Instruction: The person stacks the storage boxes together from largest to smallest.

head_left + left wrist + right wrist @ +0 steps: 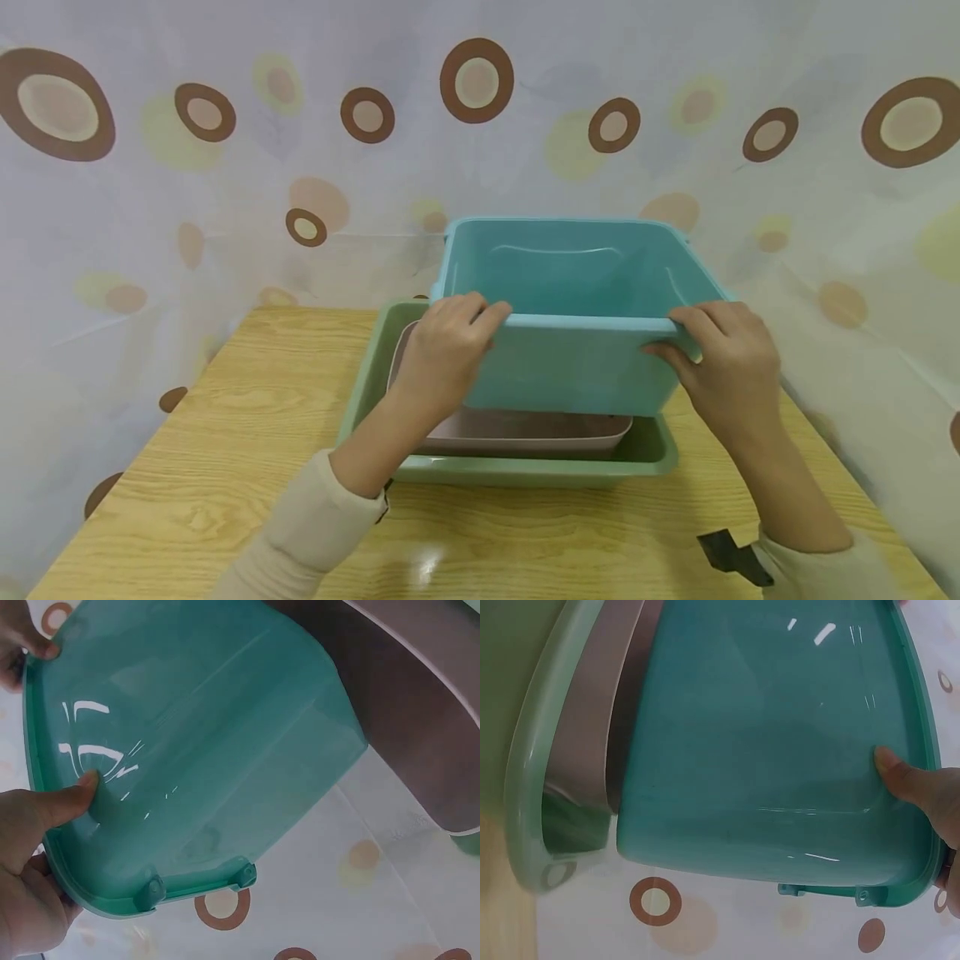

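Observation:
A blue-green plastic bin [570, 367] is held tilted over two other containers. My left hand [450, 350] grips the left part of its near rim, thumb against the outer wall, as the left wrist view shows. At the right end of that rim my right hand [727, 358] pinches the edge, its thumb [904, 776] pressed on the outside. Beneath lies a pinkish-brown bin [525, 427], partly hidden by the blue-green one. It sits inside a larger green basin [525, 473]. The inside of the blue-green bin that shows holds nothing visible.
The containers stand on a wood-grain table [225, 433]. A pale cloth backdrop [420, 183] with brown and yellow circles rises behind the table and along both sides. A black strip [731, 557] hangs by the right sleeve.

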`<state>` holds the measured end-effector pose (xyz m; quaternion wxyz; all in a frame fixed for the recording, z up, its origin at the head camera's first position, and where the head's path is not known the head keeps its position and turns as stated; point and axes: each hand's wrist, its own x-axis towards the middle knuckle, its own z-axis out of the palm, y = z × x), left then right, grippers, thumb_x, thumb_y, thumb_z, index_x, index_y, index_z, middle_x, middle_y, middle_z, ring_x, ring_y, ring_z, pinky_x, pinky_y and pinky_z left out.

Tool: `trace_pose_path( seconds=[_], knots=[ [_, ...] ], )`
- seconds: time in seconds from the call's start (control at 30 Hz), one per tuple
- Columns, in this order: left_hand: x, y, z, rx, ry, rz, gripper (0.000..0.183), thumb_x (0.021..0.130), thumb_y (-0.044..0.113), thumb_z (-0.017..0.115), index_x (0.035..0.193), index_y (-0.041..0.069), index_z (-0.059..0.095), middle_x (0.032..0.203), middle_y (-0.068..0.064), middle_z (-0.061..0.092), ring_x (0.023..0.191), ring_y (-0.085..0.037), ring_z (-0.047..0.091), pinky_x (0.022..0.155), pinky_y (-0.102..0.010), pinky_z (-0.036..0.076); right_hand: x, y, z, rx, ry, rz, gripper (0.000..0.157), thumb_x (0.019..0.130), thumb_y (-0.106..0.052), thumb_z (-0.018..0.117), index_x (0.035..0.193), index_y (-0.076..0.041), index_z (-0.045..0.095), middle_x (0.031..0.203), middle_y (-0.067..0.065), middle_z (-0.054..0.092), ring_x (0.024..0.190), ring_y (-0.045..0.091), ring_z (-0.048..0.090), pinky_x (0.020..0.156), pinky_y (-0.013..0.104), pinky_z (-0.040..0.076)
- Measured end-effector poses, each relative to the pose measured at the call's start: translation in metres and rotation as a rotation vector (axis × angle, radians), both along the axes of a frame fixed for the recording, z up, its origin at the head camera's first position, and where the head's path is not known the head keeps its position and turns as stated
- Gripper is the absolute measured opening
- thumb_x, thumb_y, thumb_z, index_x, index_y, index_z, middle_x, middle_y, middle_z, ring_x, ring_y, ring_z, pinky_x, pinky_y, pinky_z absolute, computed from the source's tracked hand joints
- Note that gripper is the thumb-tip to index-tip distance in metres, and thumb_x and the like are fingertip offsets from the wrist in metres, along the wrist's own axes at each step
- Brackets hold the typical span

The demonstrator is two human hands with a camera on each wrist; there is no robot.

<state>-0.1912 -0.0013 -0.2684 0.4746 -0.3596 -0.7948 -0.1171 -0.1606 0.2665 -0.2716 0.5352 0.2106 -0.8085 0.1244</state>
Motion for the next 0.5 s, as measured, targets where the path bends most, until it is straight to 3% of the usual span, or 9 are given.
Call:
trace_pose_path(
  seconds=[0.5],
  knots=[
    [0.005, -0.020, 0.004, -0.009, -0.072, 0.008, 0.033, 0.065, -0.003, 0.077, 0.094, 0.007, 0.065, 0.075, -0.006, 0.059, 0.066, -0.021, 0.055, 0.062, -0.028, 0.047, -0.005, -0.018, -0.004, -0.005, 0.008, 0.014, 0.053, 0.076, -0.049, 0.050, 0.083, 0.002, 0.063, 0.075, 0.017, 0.061, 0.070, 0.038, 0.054, 0.066, 0.048, 0.045]
  ],
)
